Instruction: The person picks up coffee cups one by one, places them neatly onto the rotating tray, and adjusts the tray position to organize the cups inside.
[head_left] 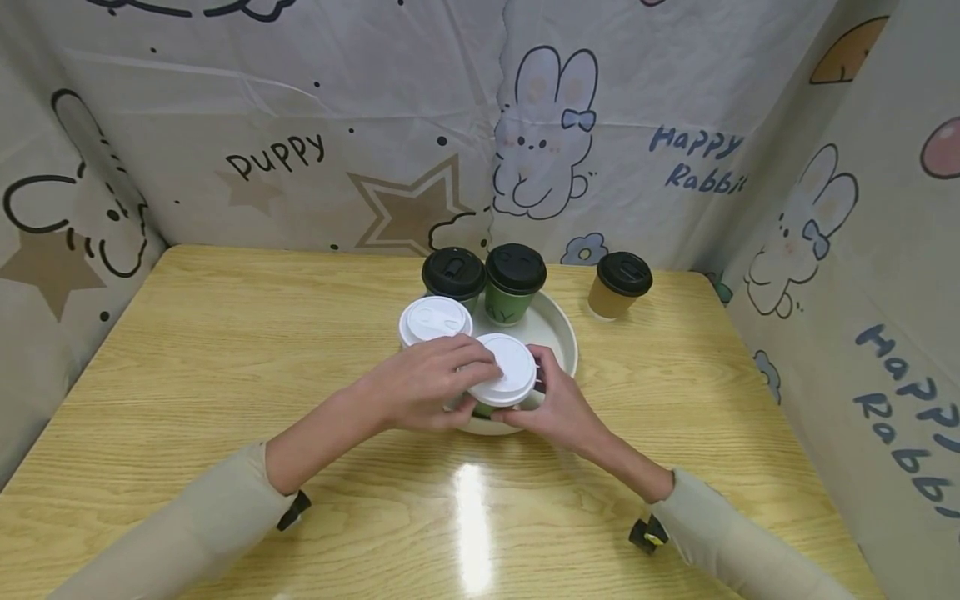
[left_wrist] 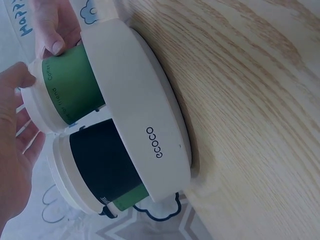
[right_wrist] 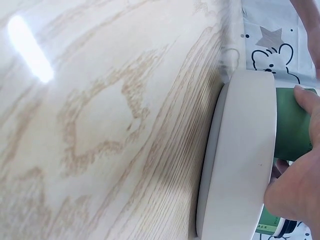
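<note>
On a wooden table (head_left: 225, 350) hemmed by cartoon-print cloth, a person's left hand (head_left: 423, 387) curls its fingers over the white lid (head_left: 506, 367) of a green cup (left_wrist: 70, 87) at the near edge of a round white tray (head_left: 558, 333). Behind it stand a second white-lidded cup (head_left: 433, 319) and two black-lidded cups (head_left: 483, 271). From the other side the right hand (head_left: 558, 408) grips the same cup's wall. Farther right, a brown cup (head_left: 618, 285) sits alone on the table beside the tray.

The tray (head_left: 564, 337) is cream, and the surface (head_left: 225, 375) is pale wood grain. Centre frame, a green cup (head_left: 514, 302) wears a black lid (head_left: 516, 268); the brown cup (head_left: 611, 298) does too.
</note>
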